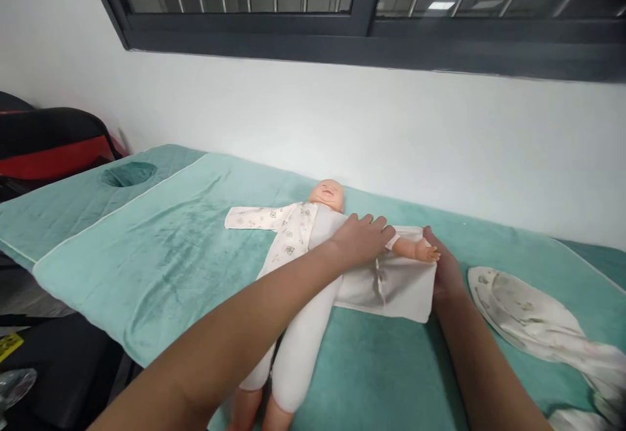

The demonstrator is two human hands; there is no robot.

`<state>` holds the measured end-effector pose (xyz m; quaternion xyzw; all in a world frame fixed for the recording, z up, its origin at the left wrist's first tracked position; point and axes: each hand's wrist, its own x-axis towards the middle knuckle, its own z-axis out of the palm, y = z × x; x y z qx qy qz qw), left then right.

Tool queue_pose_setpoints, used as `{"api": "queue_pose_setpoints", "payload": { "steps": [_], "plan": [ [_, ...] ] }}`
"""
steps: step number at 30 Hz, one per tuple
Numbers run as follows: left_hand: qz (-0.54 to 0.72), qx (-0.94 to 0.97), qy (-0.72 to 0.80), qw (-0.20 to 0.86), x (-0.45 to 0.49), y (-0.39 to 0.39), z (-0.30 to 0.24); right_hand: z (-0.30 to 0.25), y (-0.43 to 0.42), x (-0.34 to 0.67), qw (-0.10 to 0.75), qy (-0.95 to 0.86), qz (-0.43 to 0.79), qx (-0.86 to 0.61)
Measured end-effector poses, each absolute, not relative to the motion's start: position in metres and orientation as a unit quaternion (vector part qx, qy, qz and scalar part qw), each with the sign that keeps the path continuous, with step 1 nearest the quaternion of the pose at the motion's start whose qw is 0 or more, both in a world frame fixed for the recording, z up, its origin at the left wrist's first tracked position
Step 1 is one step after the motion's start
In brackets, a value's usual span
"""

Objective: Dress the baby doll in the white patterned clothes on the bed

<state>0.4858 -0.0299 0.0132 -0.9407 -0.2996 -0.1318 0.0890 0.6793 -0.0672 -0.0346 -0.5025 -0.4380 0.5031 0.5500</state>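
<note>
A baby doll lies on its back, its body in white cloth. A patterned baby shirt covers one side of it, with one sleeve stretched out to the left. The shirt's other half lies opened out to the right, showing its plain inside. My left hand is closed over the doll's upper arm, the fingertips curled over its far side. The doll's bare forearm points right, toward my right hand, which grips the outer edge of the opened shirt; part of its fingers is hidden behind the cloth.
A green velvety cover spreads over the bed, with a round hole at the left. Patterned baby clothing lies at the right. A white wall and barred window stand behind. A black and red chair is at the left.
</note>
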Motion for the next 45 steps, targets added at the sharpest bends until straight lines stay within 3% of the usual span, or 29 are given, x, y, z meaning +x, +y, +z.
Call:
{"api": "queue_pose_setpoints", "payload": {
  "steps": [5, 12, 17, 23, 29, 33, 35, 39, 42, 45],
  "plan": [
    [-0.063, -0.954, -0.273, 0.111, 0.47, -0.032, 0.027, -0.009, -0.087, 0.669, 0.536, -0.379, 0.582, -0.48],
    [0.046, -0.934, -0.34, 0.101, 0.483, -0.035, 0.046, 0.008, -0.099, 0.673, 0.56, -0.331, 0.574, -0.497],
    [0.013, -0.895, -0.435, 0.097, 0.499, -0.032, 0.046, 0.011, -0.108, 0.663, 0.568, -0.354, 0.578, -0.466],
    [-0.045, -0.898, -0.437, 0.029, 0.499, -0.031, 0.024, 0.007, -0.104, 0.65, 0.565, -0.447, 0.57, -0.395],
    [-0.273, -0.791, -0.475, -0.274, 0.465, -0.017, 0.039, 0.005, -0.099, 0.617, 0.503, -0.545, 0.568, -0.356],
    [-0.191, -0.744, -0.457, -0.448, 0.438, -0.01, 0.06, 0.005, -0.105, 0.594, 0.489, -0.596, 0.548, -0.324],
    [-0.14, -0.734, -0.452, -0.487, 0.428, -0.01, 0.07, 0.003, -0.109, 0.586, 0.465, -0.625, 0.546, -0.308],
    [-0.025, -0.779, -0.413, -0.471, 0.422, -0.015, 0.083, -0.004, -0.116, 0.576, 0.393, -0.679, 0.544, -0.297],
    [0.019, -0.842, -0.422, -0.335, 0.433, -0.017, 0.079, -0.009, -0.12, 0.573, 0.356, -0.69, 0.549, -0.308],
    [-0.05, -0.86, -0.456, -0.222, 0.447, -0.014, 0.069, -0.01, -0.122, 0.575, 0.365, -0.663, 0.565, -0.328]
  ]
}}
